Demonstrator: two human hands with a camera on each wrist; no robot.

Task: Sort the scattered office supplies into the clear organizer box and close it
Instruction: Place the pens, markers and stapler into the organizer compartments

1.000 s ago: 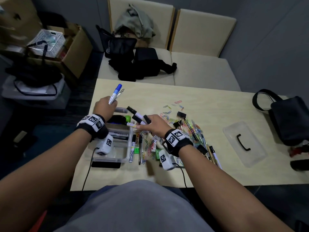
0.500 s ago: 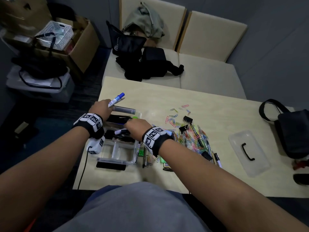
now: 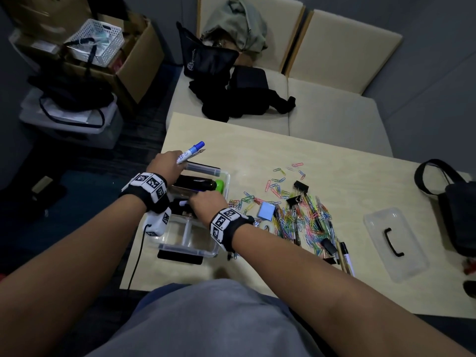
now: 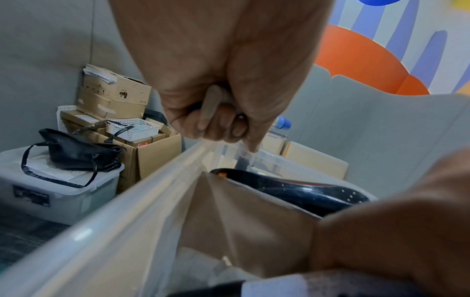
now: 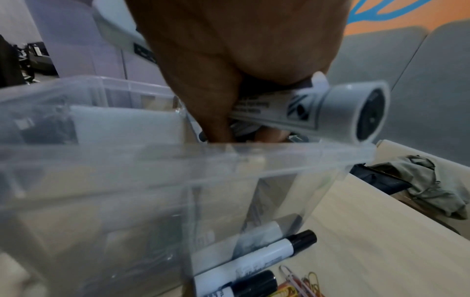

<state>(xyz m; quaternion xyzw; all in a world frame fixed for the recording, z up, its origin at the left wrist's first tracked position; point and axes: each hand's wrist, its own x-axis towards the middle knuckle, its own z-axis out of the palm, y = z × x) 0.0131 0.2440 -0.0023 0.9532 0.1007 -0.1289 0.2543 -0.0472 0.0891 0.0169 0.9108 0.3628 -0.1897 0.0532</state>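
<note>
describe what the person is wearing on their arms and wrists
Both forearms are bare, no sleeves. Each wrist carries a black band set with square black-and-white marker tiles; the right band matches. A white camera block hangs under the left wrist, with a thin black cable trailing from it.

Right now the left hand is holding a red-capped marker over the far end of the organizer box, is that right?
Not quite: the cap is blue, not red. The head view shows the left hand holding a blue-capped marker over the far end of the organizer box.
</note>
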